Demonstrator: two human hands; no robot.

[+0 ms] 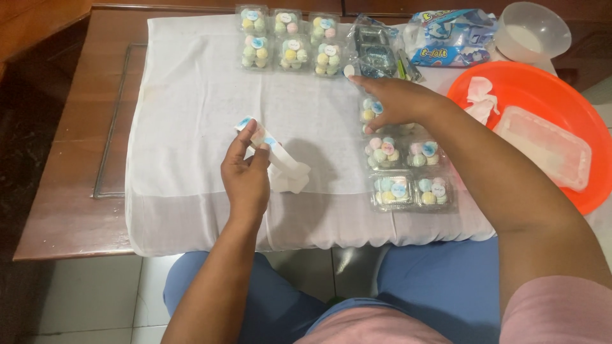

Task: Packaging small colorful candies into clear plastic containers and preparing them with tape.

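My left hand (245,175) holds up a white strip of round stickers (274,156), thumb and fingers pinched near its top end. My right hand (395,102) reaches across a small clear box of pastel balls (370,109), with a round white sticker (349,71) on a fingertip. Several more clear boxes of pastel balls (408,172) lie in two columns under and below that hand. Another group of the same boxes (290,39) stands in two rows at the far edge of the white cloth (191,114).
The cloth covers a brown wooden table (70,165). At right sits an orange round tray (548,95) with a clear lidded container (542,146) and crumpled tissue (478,99). A clear bowl (532,32), a blue-and-white packet (449,35) and plastic bags (376,51) lie behind.
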